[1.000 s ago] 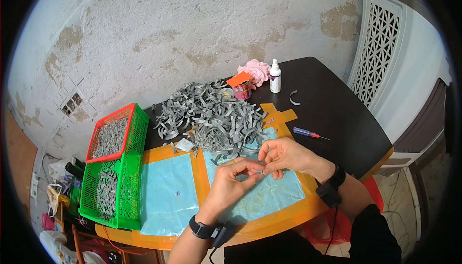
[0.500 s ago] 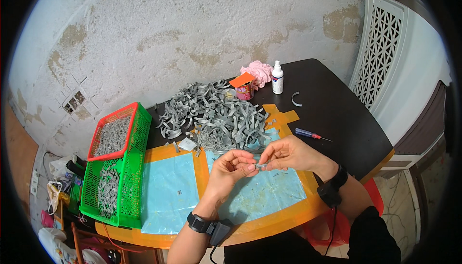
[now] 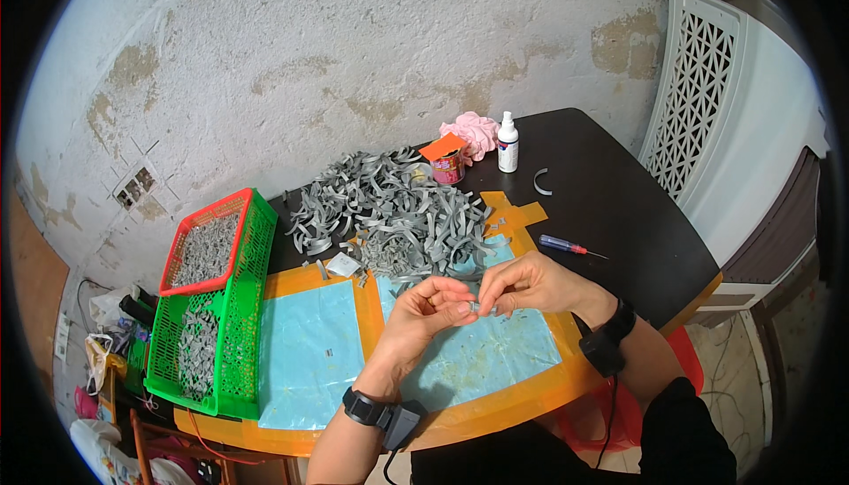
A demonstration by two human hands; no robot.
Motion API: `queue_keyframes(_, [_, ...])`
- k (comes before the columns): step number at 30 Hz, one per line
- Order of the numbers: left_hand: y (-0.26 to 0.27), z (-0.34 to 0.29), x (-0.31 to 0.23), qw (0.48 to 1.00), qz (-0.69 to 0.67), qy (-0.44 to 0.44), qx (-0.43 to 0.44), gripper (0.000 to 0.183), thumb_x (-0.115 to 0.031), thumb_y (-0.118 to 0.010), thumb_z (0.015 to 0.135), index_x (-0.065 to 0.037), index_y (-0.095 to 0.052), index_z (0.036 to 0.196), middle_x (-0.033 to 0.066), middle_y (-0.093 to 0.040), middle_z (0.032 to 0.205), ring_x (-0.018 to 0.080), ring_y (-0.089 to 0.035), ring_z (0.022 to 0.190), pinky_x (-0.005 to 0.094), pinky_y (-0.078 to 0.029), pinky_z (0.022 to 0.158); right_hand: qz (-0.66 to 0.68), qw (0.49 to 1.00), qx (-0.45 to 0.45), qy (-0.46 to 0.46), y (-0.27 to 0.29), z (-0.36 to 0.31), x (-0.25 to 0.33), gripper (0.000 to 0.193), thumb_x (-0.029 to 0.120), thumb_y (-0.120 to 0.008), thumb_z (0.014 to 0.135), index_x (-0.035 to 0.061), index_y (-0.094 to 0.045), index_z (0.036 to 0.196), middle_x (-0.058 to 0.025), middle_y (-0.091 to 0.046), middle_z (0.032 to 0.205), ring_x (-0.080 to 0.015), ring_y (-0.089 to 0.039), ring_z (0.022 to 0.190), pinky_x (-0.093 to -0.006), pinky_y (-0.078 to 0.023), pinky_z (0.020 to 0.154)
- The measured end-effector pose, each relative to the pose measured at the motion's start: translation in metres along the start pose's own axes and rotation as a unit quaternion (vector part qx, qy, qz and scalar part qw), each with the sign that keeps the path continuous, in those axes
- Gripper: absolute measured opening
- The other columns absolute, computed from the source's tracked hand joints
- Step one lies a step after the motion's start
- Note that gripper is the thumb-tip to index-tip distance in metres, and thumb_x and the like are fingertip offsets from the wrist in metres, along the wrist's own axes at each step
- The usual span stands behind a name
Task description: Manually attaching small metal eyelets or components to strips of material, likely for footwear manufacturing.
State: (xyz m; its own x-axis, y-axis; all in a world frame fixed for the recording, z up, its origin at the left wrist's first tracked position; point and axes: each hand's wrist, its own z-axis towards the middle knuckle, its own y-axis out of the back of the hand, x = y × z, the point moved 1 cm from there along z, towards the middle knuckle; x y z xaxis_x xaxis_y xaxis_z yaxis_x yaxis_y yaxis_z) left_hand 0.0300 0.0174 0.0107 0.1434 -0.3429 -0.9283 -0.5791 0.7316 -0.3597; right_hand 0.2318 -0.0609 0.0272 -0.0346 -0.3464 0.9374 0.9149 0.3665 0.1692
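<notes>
My left hand (image 3: 431, 313) and my right hand (image 3: 529, 286) meet above the blue sheet (image 3: 482, 357) at the table's near side. Between my fingertips is a small grey piece (image 3: 474, 306), pinched from both sides and mostly covered by the fingers. Just beyond my hands lies a large heap of grey curved strips (image 3: 398, 211), partly spilling onto the sheet. To its near left, a small white packet (image 3: 343, 264) rests by the orange tape.
On the left stands a green basket (image 3: 252, 308) with a red basket (image 3: 237, 259) on it, both holding small grey pieces. A screwdriver (image 3: 566, 244), white spray bottle (image 3: 508, 145), tin (image 3: 448, 167), pink cloth (image 3: 471, 134) and single curved strip (image 3: 538, 183) lie beyond.
My right hand's fingers have drawn in closer to the left fingertips around the small grey piece. The view has shifted slightly; the things on the table stay put.
</notes>
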Motion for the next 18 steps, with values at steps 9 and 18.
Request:
queue_keyframes(9, [0.0016,0.0001,0.0054,1.0,-0.023,0.008,0.003,0.018,0.002,-0.064,0.085,-0.003,-0.058,0.101,0.005,-0.065,0.091,0.015,-0.065,0.086,0.0293,-0.055,0.082,0.093,0.983,-0.029,-0.158,-0.0025,-0.0017,-0.0038,0.008,0.005,-0.061,0.089,-0.0016,-0.064,0.093,-0.0052,-0.063,0.084,-0.012,-0.062,0.072,-0.0237,-0.05,0.064])
queue_keyframes(18, [-0.0025,0.0002,0.0098,0.998,-0.056,0.004,-0.003,0.013,0.003,-0.062,0.086,-0.006,-0.057,0.095,0.0031,-0.064,0.089,0.0136,-0.065,0.086,0.0298,-0.056,0.083,0.101,0.974,-0.088,-0.181,-0.0069,0.0016,-0.0024,0.011,0.009,-0.061,0.09,-0.0008,-0.06,0.093,-0.0051,-0.064,0.076,-0.0124,-0.064,0.068,-0.0235,-0.051,0.062])
